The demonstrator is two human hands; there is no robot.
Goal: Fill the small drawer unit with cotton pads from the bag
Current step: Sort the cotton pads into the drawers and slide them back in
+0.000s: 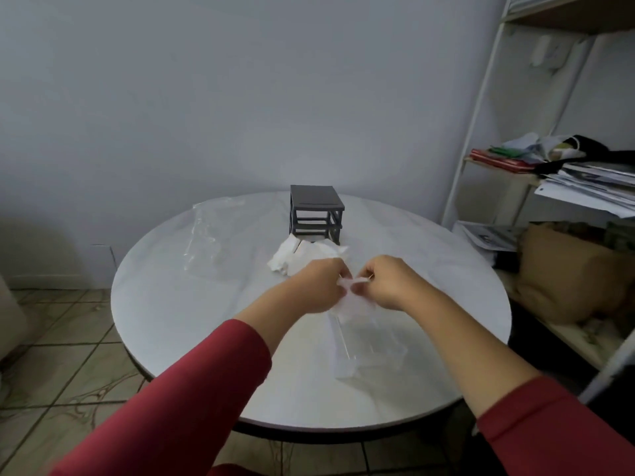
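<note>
A small dark grey drawer unit [315, 213] stands at the far middle of the round white table [192, 324]; its slots look empty of drawers. In front of it lies a loose heap of white cotton pads [298, 258]. My left hand [318, 286] and my right hand [385, 283] meet above the table, both pinching a white cotton pad [348, 285] between their fingertips. Just below the hands, toward me, lie clear plastic drawers [366, 352]. A clear plastic bag [209, 235] lies flat on the table's far left.
A white metal shelf [481, 115] stands to the right, holding stacked papers [591, 183] and cloth, with a brown bag [563, 269] lower down. A pale wall is behind the table. Tiled floor [62, 372] shows at the left.
</note>
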